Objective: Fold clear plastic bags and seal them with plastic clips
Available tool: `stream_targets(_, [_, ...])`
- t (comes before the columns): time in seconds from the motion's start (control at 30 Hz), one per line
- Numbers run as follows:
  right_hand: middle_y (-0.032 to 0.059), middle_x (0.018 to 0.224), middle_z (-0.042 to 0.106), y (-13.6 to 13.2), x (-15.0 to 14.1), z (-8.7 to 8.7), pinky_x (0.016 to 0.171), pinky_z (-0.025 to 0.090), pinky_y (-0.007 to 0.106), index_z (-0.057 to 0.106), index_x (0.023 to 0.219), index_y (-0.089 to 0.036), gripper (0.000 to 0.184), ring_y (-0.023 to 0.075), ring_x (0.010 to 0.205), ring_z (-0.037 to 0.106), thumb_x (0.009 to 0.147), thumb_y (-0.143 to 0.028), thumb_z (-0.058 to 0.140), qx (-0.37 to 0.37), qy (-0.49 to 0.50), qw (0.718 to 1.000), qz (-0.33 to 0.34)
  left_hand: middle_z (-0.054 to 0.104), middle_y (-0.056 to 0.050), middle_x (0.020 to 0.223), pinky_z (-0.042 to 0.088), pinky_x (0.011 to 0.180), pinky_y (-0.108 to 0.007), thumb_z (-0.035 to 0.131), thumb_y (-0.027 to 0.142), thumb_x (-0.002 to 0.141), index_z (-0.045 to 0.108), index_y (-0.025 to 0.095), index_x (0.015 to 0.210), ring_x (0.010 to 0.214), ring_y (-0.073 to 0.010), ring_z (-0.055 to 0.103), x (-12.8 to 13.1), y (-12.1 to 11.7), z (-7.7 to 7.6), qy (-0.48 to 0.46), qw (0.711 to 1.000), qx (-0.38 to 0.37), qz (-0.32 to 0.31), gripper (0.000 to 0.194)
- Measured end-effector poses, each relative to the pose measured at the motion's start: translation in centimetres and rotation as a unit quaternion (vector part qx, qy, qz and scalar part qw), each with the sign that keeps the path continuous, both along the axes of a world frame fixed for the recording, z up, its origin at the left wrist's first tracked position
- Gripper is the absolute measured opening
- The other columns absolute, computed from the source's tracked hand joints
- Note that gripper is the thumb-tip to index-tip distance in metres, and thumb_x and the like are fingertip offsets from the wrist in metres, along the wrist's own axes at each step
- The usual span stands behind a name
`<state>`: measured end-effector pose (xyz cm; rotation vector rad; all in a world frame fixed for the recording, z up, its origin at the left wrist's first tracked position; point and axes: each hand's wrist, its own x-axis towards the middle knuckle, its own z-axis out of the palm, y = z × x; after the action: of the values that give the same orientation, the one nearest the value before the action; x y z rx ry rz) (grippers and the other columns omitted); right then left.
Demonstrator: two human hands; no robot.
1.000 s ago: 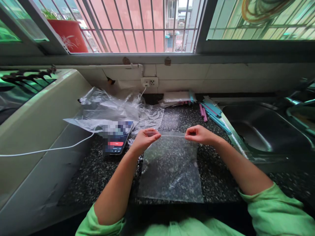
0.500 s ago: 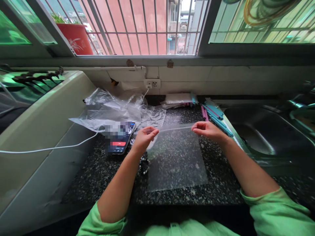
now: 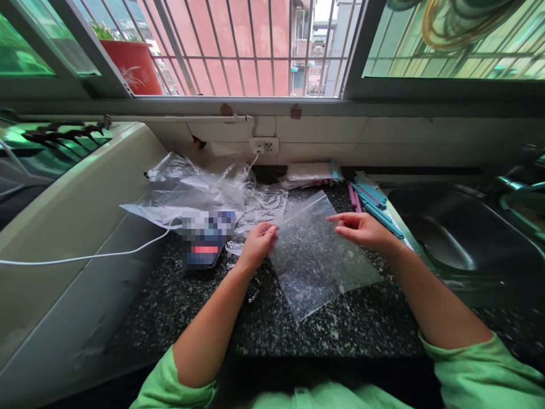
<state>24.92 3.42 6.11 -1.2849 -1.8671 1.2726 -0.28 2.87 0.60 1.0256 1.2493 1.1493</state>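
A clear, flat plastic bag (image 3: 319,267) hangs tilted over the dark speckled countertop (image 3: 340,335), a straight band running along its top edge. My left hand (image 3: 258,244) pinches the bag at its upper left corner. On the other side, my right hand (image 3: 361,232) has its index finger stretched out and its thumb apart, just by the bag's right edge. Nothing shows between those fingers. Left of the bag lies a phone (image 3: 208,250), its screen partly blurred out.
Crumpled clear plastic (image 3: 191,187) spreads behind the phone, crossed by a white cable (image 3: 128,254). At the back lies a packet of clear sleeves (image 3: 309,171). Teal and pink strips (image 3: 374,199) lie beside the steel sink (image 3: 434,227). A socket (image 3: 264,146) is on the wall.
My right hand has let go of the bag's upper right corner. The bag has swung askew, its top edge now slanting up to the right, while my left hand keeps its pinch.
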Motion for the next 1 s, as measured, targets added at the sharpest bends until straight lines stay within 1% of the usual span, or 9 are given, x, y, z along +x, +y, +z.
stream_targets(0.17, [-0.0069,0.058,0.036,-1.3,-1.4,0.0,0.044,0.025,0.021,0.055,0.115,-0.015,0.05,0.0053,0.048,0.032,0.071,-0.04,0.06,-0.041,0.041,0.996,0.071,0.049,0.005,0.049,0.026,0.033,-0.018,0.058,0.033,0.064,0.054,0.015,0.068,0.035,-0.0057,0.038,0.1,0.0,0.1,0.016,0.999,-0.026,-0.011,0.019])
stream_targets(0.27, [-0.0051,0.064,0.043,-2.1,-3.1,-0.9,0.047,0.029,0.02,0.049,0.121,-0.015,0.057,0.0053,0.052,0.037,0.072,-0.041,0.06,-0.065,0.065,0.987,0.131,0.052,0.004,0.052,0.029,0.034,-0.018,0.058,0.035,0.064,0.055,0.015,0.069,0.038,-0.0068,0.042,0.2,0.0,-0.2,-0.001,0.999,-0.038,-0.02,0.021])
stream_targets(0.37, [-0.0038,0.067,0.048,-2.8,-4.8,-2.2,0.051,0.033,0.02,0.047,0.124,-0.017,0.058,0.0064,0.056,0.04,0.072,-0.039,0.061,-0.053,0.043,0.983,0.17,0.052,0.003,0.051,0.03,0.035,-0.018,0.06,0.04,0.063,0.054,0.015,0.066,0.039,-0.0072,0.043,0.3,0.1,-0.7,-0.021,0.999,-0.033,-0.025,0.026])
stream_targets(0.47, [-0.0029,0.067,0.051,-3.1,-5.8,-3.4,0.054,0.036,0.021,0.049,0.123,-0.017,0.055,0.0079,0.058,0.044,0.073,-0.036,0.061,-0.025,-0.008,0.984,0.175,0.051,0.003,0.048,0.032,0.038,-0.02,0.058,0.051,0.064,0.053,0.016,0.06,0.041,-0.0084,0.044,0.3,0.4,-1.1,-0.054,0.998,-0.029,-0.022,0.035])
stream_targets(0.67, [-0.0017,0.067,0.054,-3.2,-6.6,-4.2,0.056,0.039,0.021,0.052,0.121,-0.015,0.051,0.0091,0.058,0.047,0.074,-0.031,0.06,0.009,-0.075,0.98,0.182,0.053,-0.002,0.046,0.034,0.04,-0.024,0.037,0.078,0.061,0.056,0.017,0.065,0.045,-0.0148,0.052,-0.1,0.7,-0.6,-0.106,0.989,-0.095,-0.023,0.064])
stream_targets(0.77, [-0.0017,0.066,0.055,-3.2,-6.9,-4.4,0.056,0.039,0.022,0.054,0.118,-0.014,0.047,0.0093,0.058,0.048,0.073,-0.029,0.06,0.016,-0.076,0.981,0.176,0.055,-0.002,0.05,0.034,0.042,-0.023,0.044,0.079,0.055,0.057,0.015,0.071,0.048,-0.0149,0.053,-0.1,0.4,-0.3,-0.078,0.994,-0.059,-0.053,0.067])
stream_targets(0.87, [-0.0016,0.064,0.056,-2.9,-6.9,-4.8,0.056,0.04,0.022,0.059,0.107,-0.015,0.037,0.0098,0.058,0.049,0.073,-0.029,0.059,0.025,-0.048,0.985,0.162,0.058,-0.001,0.057,0.036,0.047,-0.022,0.067,0.061,0.05,0.059,0.013,0.073,0.051,-0.012,0.051,-0.1,0.1,-0.2,-0.009,0.999,0.007,-0.051,0.054])
stream_targets(0.93, [0.0004,0.067,0.059,-2.4,-6.6,-5.0,0.058,0.041,0.024,0.063,0.093,-0.015,0.028,0.0112,0.06,0.051,0.073,-0.034,0.058,0.036,-0.013,0.994,0.107,0.06,-0.001,0.061,0.037,0.05,-0.022,0.072,0.05,0.05,0.059,0.013,0.072,0.052,-0.0104,0.05,0.0,0.0,-0.2,0.011,0.999,0.034,-0.038,0.045])
stream_targets(1.0, [0.0027,0.071,0.061,-1.6,-6.1,-5.1,0.062,0.043,0.027,0.062,0.082,-0.015,0.026,0.0131,0.065,0.053,0.074,-0.04,0.055,0.063,0.026,0.998,-0.009,0.061,-0.001,0.061,0.036,0.051,-0.021,0.071,0.047,0.053,0.059,0.013,0.069,0.051,-0.0087,0.048,0.0,-0.2,-0.1,0.003,0.998,0.043,-0.036,0.039])
